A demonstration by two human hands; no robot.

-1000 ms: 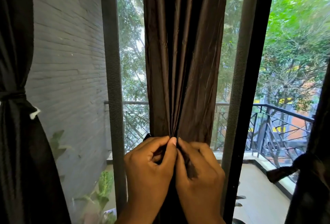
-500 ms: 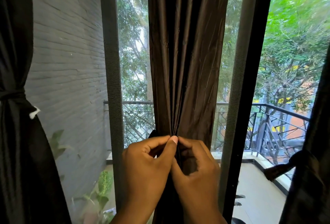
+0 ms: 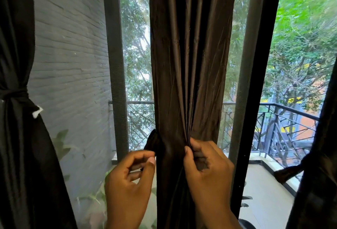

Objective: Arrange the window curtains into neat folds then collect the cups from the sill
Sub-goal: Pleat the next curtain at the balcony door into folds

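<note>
Folding step is in hand: right hand [image 3: 206,170] pinches curtain [image 3: 189,64] pleats, left hand [image 3: 131,177] curls beside its edge, seemingly holding nothing; next probably tying the gathered folds.

Curtain [image 3: 189,64]: crinkled cloth, prob. satin sheen
</note>
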